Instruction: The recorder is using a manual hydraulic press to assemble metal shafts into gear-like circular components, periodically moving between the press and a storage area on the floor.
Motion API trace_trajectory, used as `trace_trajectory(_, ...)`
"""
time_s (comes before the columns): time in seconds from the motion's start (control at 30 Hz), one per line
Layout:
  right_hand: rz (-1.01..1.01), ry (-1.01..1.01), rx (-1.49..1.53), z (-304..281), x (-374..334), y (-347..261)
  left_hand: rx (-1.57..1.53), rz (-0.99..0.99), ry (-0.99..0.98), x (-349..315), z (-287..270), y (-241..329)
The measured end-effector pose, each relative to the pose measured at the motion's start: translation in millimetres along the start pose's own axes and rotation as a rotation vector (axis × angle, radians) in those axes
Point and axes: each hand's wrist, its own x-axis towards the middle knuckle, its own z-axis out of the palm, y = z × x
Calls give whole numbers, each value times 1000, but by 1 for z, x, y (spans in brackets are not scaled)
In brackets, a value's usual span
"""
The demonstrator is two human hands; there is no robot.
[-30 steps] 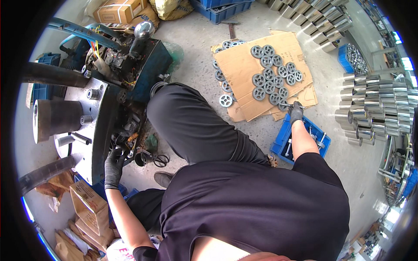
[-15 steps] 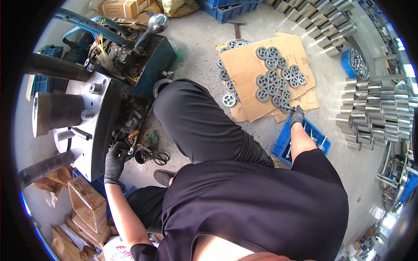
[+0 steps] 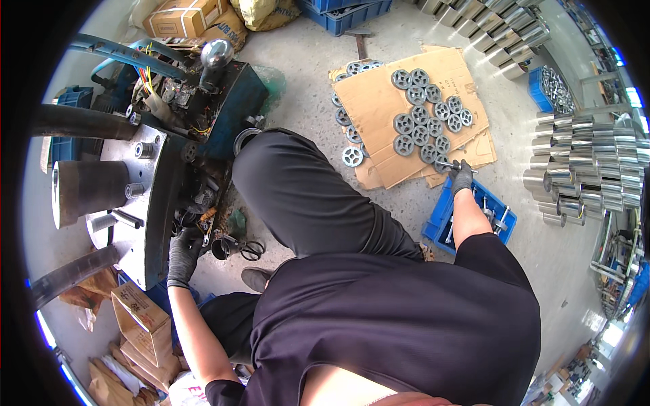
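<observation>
The grey-gloved right hand (image 3: 462, 178) grips a slim silver metal rod (image 3: 447, 164) between a blue plastic crate (image 3: 439, 216) and spoked grey metal wheels (image 3: 420, 135); whether the grey-gloved left hand (image 3: 183, 256) grips anything, I cannot tell.

Metal rod (image 3: 447, 164) | slim, grey, straight | was gripped in the right hand (image 3: 461, 178) | one end overlapped a spoked grey wheel (image 3: 441, 168) in view

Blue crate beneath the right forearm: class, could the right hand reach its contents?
Probably yes: the blue crate looks open-topped, with the right hand near its rim, though that hand holds a metal rod.
</observation>
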Motion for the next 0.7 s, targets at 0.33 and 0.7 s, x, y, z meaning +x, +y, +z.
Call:
trace_trajectory(0.33, -537, -102, -645, -29, 51, -4, -30, 58, 3, 8, 7, 18)
trace_trajectory(0.7, -644, -282, -941, 7, -144, 79, -6, -118, -43, -7, 0, -38)
